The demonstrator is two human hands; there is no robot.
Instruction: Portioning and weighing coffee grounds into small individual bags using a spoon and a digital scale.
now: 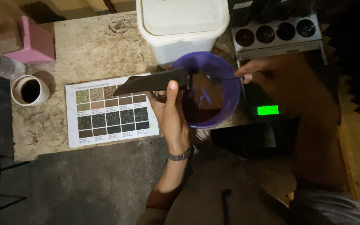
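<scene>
Purple plastic bowl (219, 89), near the right end of the worn tabletop (96, 46), part-filled with dark brown ground matter; rim partly over a dark scale (267, 106) with a glowing green display. Probably light and slightly flexible, smooth-walled, so likely slippery; best gripped at the rim or cradled under the base, kept level because the contents look loose.

Across the bowl's left rim, a flat dark blade-like scraper (155, 82), pointed end out to the left. Stiff and thin by the look of it, light; sensible grip at the wide end near the bowl. Left hand (172, 112) doing just that: thumb up against the scraper's near edge, fingers curled beneath, pinching it. Metal watch (181, 156) at that wrist.

Right hand (263, 71) reaching in from the right, fingertips pressed together on a thin dark stick (231, 77) that runs over the bowl.

Just beyond the bowl, a white lidded plastic tub (183, 31). Far right, a grey tray (278, 33) with round dark wells. Left of the bowl, a printed colour chart (111, 110) of speckled swatches lying flat. Farther left, a white cup (30, 90) with dark liquid, then a pink block (34, 41).
</scene>
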